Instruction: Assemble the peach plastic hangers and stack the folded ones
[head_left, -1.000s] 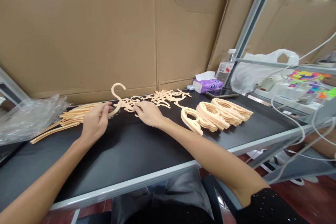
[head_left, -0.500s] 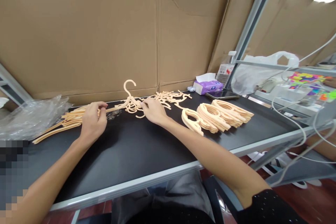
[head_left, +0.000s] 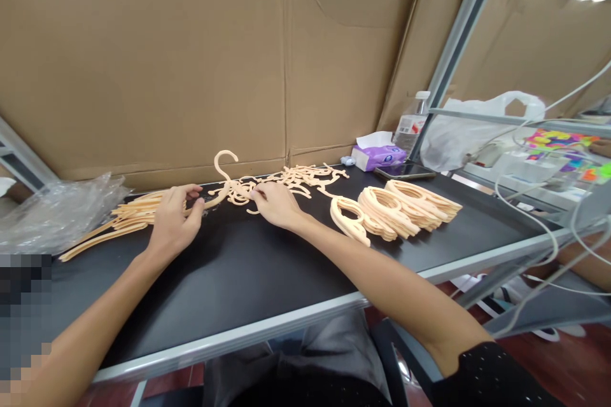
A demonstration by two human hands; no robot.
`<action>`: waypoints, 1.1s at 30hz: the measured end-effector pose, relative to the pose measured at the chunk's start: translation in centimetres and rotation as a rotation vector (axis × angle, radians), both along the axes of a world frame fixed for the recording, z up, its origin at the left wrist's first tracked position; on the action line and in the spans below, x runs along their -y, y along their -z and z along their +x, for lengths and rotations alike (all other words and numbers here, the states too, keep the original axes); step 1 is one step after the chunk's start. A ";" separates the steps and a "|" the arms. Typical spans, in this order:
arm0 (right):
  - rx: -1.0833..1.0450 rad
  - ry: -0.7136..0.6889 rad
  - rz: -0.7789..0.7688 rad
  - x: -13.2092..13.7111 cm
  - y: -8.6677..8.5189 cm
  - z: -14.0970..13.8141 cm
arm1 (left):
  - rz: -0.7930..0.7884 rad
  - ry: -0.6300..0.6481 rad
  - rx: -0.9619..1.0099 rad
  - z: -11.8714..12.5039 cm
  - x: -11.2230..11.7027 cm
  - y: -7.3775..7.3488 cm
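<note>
My left hand (head_left: 172,224) pinches the bar of a peach plastic hanger (head_left: 220,182) whose hook curls upward above the black table (head_left: 238,280). It sits beside a stack of long peach hanger bars (head_left: 124,219). My right hand (head_left: 273,203) rests with fingers closed on small peach hook pieces from a tangled pile (head_left: 296,179) at the table's back. Which piece it grips is hidden under the fingers.
Rows of peach ring-shaped parts (head_left: 401,206) lie to the right. A crumpled clear plastic bag (head_left: 52,213) is at the left. A purple tissue pack (head_left: 377,154), a phone (head_left: 403,171) and a water bottle (head_left: 411,124) stand at the back right. Cardboard walls (head_left: 191,57) rise behind the table.
The hanger's hook swung right and then back to the left, as my left hand shifted along the bar. My right hand stayed at the pile of small hook pieces.
</note>
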State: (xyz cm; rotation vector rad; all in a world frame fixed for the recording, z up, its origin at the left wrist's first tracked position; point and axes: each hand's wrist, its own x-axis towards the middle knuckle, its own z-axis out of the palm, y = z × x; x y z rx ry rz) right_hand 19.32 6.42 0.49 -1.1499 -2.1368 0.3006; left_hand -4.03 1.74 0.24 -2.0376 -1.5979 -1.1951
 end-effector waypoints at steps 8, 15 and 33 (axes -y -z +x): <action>-0.020 -0.124 -0.011 0.2 0.4 -0.2 | -0.040 0.023 0.000 0.4 0.3 -0.1; -0.074 -0.238 -0.016 0.4 0.9 -0.5 | -0.112 0.115 -0.061 1.4 0.6 -0.1; 0.459 0.373 0.007 -2.0 -1.5 3.7 | -0.255 0.083 -0.019 1.7 1.2 -0.4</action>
